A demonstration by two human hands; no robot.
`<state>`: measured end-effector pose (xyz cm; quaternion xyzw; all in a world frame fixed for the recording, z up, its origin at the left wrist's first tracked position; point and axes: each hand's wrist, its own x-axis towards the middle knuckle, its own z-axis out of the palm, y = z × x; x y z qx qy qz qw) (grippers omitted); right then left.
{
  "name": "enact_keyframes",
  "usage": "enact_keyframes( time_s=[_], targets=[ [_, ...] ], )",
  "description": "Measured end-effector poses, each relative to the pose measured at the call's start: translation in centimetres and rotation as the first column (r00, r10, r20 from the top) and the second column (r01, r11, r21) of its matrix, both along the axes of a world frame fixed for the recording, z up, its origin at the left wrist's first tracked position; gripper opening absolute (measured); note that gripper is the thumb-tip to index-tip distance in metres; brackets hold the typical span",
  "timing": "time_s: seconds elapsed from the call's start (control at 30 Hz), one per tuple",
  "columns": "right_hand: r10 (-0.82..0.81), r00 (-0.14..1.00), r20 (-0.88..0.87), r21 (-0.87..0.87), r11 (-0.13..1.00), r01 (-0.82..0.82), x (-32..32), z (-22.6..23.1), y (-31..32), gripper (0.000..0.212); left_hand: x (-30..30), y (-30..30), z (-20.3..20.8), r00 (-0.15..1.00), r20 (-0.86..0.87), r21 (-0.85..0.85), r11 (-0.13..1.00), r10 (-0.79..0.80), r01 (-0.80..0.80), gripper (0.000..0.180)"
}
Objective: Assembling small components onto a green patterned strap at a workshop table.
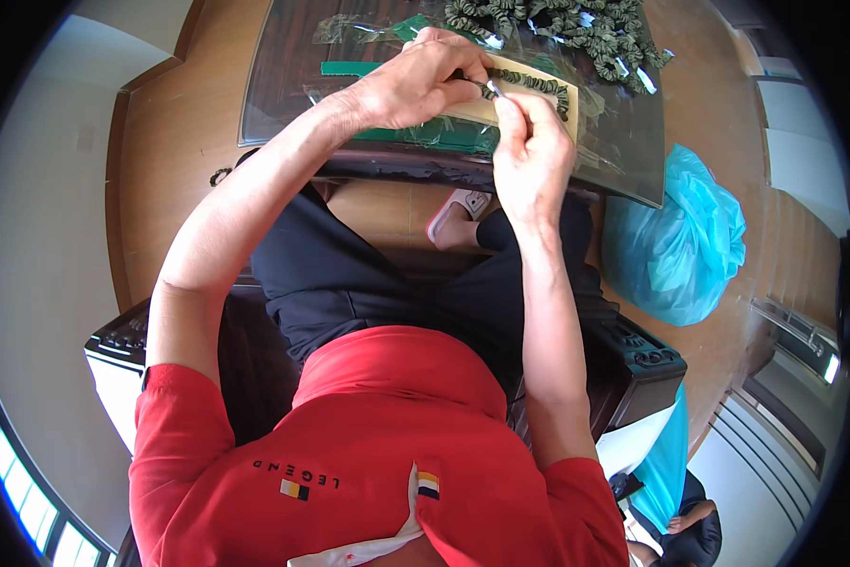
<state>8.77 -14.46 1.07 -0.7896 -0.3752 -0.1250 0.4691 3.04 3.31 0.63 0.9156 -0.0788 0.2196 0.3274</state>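
A ruffled dark green elastic band (529, 83) was pinned flat on a beige card (536, 71) on the glass tabletop (283, 76) by the closed left hand (415, 80), seemingly steadying it, while a small silvery tool (494, 89) was pinched against it by the right hand (531, 151).

Home living room: glass-topped coffee table (264, 85), wooden floor (160, 170), slipper (458, 210)

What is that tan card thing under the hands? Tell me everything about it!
The tan card is a flat, pale rectangle, cardboard by its look, lying on the glass table top. A dark green coiled cord runs along it. The left hand covers its left part; the right hand touches its front edge.
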Motion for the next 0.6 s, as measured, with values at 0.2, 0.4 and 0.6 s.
enact_keyframes(
  time_s=[0.2,0.4,0.6],
  targets=[
    [-0.020,0.995,0.096,0.052,0.999,0.015,1.5,-1.0,0.6,0.008,0.3,0.4,-0.3,0.968,-0.180,-0.308,0.945,-0.173,0.111,0.013],
    [0.026,0.999,0.023,-0.045,0.999,-0.025,-0.4,1.4,-1.5,0.009,-0.2,0.4,-0.8,0.990,-0.081,-0.326,0.941,-0.119,0.086,0.013],
    [-0.034,0.994,0.108,-0.160,0.986,0.051,-1.8,2.2,-1.0,0.008,0.0,0.7,-1.5,0.989,-0.049,-0.304,0.945,-0.141,0.120,0.015]
  ],
)
